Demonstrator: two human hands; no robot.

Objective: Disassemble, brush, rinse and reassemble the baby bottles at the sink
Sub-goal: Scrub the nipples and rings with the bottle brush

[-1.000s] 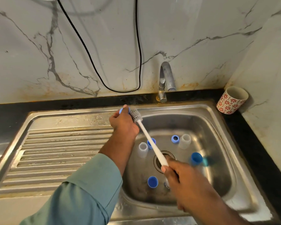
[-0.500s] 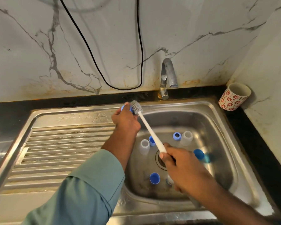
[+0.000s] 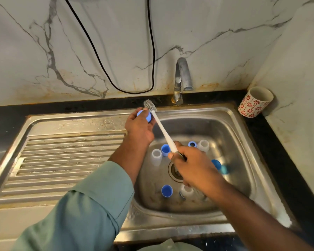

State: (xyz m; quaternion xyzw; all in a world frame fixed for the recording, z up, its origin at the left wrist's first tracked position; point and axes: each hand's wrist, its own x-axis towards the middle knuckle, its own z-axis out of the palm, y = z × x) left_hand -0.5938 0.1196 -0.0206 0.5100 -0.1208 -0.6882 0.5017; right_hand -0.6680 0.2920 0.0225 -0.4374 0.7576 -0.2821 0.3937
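A person brushes a blue bottle part over the back edge of a steel sink.

The left hand (image 3: 139, 126) grips a blue cap (image 3: 145, 115) above the sink's rear rim, fingers curled round it. The right hand (image 3: 192, 166) clasps the white handle of the bottle brush (image 3: 160, 129), whose grey bristled head lies against the cap's upper edge. In the sink basin (image 3: 230, 142) stand two clear bottles (image 3: 156, 156), one left of the drain (image 3: 174, 172) and one toward the back right, with blue rings and caps beside them; another blue cap (image 3: 166, 190) sits near the front. A tap (image 3: 182, 78) rises behind the basin, and a flowered cup (image 3: 254, 102) stands on the black counter at the right.
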